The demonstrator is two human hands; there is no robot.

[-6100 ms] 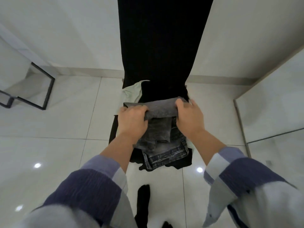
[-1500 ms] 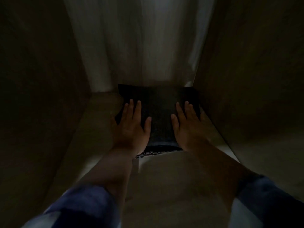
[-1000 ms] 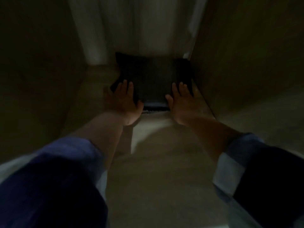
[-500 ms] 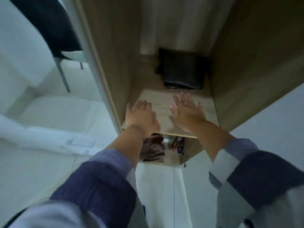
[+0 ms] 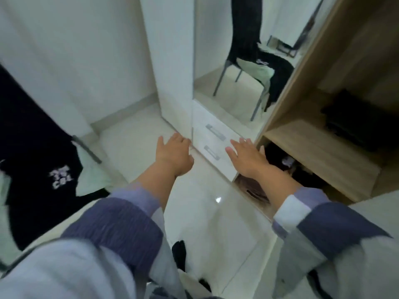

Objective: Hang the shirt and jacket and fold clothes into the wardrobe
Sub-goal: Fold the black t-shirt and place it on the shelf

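Observation:
The folded dark jeans [image 5: 358, 124] lie at the back of a wooden wardrobe shelf [image 5: 313, 145] on the right. Both my hands are out of the wardrobe and hold nothing. My left hand [image 5: 172, 154] hovers over the floor with fingers spread. My right hand [image 5: 248, 157] hovers in front of the white drawers [image 5: 212, 143], fingers straight. At the left, a black garment with white print [image 5: 49, 169] and a pale green one [image 5: 92, 180] lie on a chair.
A mirror [image 5: 248, 57] on the wardrobe door reflects the chair and its clothes. Below the shelf, an open lower compartment [image 5: 287, 171] holds dark items. The white tiled floor [image 5: 205, 212] lies under my arms.
I pushed the folded jeans to the back of the shelf, then drew both hands out. My view has swung left, away from the shelf toward the chair.

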